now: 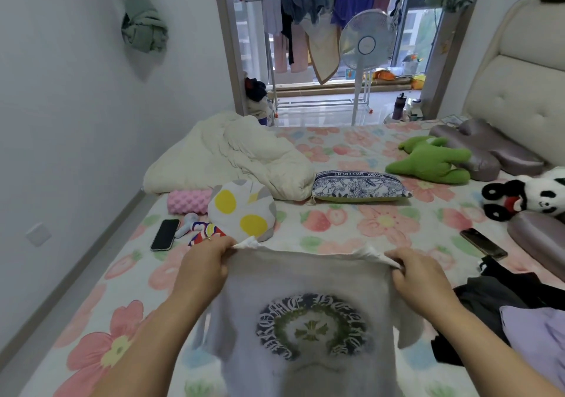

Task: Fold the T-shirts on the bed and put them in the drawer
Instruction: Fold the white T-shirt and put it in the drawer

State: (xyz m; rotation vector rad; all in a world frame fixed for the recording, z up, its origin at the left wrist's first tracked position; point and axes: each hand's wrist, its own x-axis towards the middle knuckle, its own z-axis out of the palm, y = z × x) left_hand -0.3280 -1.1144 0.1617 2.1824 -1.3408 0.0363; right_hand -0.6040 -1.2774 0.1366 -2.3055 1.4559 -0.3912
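Over the bed (336, 222), white T-shirt (308, 277) with dark circular print, left hand (205, 262) and right hand (416, 269) pinching its corners

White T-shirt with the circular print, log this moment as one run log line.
stage: spreading shirt | left hand: gripping top edge | right hand: gripping top edge | white T-shirt: held stretched over bed | drawer: unseen

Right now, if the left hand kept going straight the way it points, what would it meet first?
Likely the white cushion with yellow spots, just beyond the left hand, which grips a corner of the white T-shirt. The small colourful toy lies close to that line too; depth is unclear.
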